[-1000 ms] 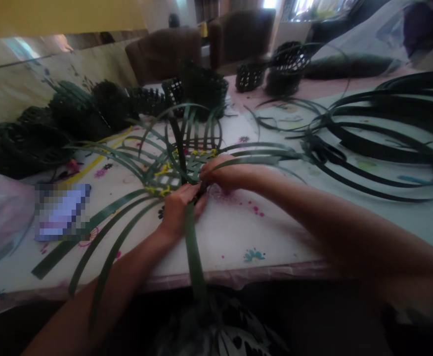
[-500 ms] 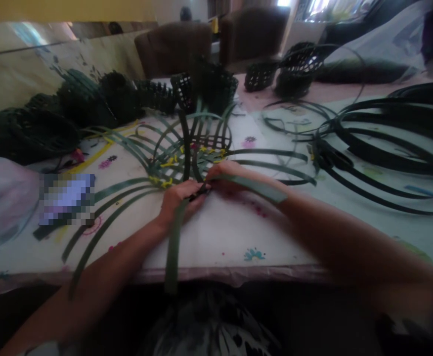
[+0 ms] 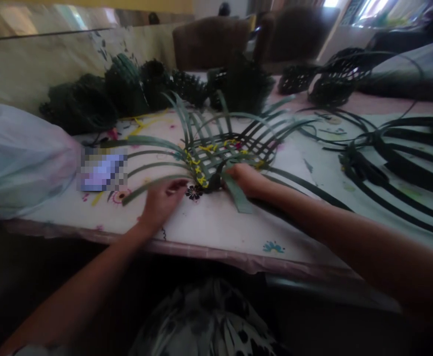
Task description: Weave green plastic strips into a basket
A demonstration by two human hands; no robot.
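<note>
Dim room, marbled wall (image 3: 142, 54) at left, two brown chairs (image 3: 211, 44) beyond the table. Surface was a white flowered tablecloth (image 3: 216, 227) with a pink edge.

At centre, flat on the cloth just beyond the hands, lay a woven lattice (image 3: 216, 155) of green strips, loose ends arching outward on several sides. Yellow ties (image 3: 199, 178) marked its edges.

Right hand (image 3: 244, 178) at the lattice's near corner, fingers bent and grasping a broad green strip (image 3: 238, 197), its pale free end angled down toward the wearer. Left hand (image 3: 164, 200) held nothing visible: fingers loosely curled, gap between thumb and fingers, just left of the near corner. Could not tell whether it touched the strip passing behind it.

Left of that hand, a pixelated object (image 3: 103, 170); beyond it, a pale plastic bag (image 3: 20, 158). Dark woven baskets (image 3: 85, 101) were bunched along the far left, more small baskets (image 3: 296, 80) at far right. Large loops of dark strip (image 3: 412, 160) lay at right, well apart from the lattice.
</note>
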